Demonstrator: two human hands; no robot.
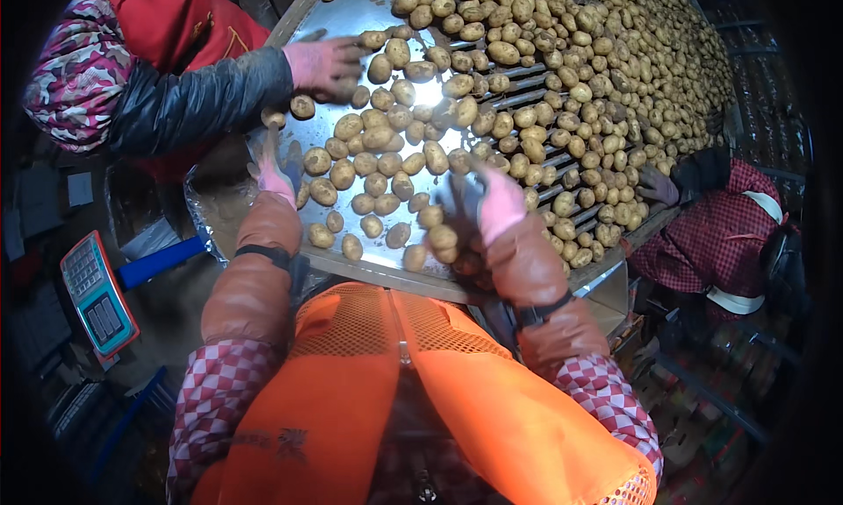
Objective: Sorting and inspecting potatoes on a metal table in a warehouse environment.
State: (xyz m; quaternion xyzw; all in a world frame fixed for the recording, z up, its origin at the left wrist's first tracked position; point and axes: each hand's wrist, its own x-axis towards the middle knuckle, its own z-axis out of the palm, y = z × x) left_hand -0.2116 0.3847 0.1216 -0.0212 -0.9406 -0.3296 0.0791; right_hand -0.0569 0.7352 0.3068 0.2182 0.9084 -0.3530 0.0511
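My left hand (pixel 280 172), in a pink and grey work glove, is at the left edge of a metal sorting table (pixel 303 241). Its fingers are spread, and a single potato (pixel 273 118) lies just beyond their tips. On the right, my gloved right hand (pixel 487 199) is blurred over the table, close to some potatoes (pixel 442 238); whether it grips one is hidden. Between my hands, loose potatoes (pixel 377 138) are scattered over the shiny metal surface.
A large heap of potatoes (pixel 632 77) covers the slatted grate (pixel 520 83) at right. A co-worker's gloved hand (pixel 326 64) reaches in from the left, another co-worker's hand (pixel 658 185) from the right. A digital scale (pixel 99 294) stands at left. Wooden rim (pixel 388 278) borders the table.
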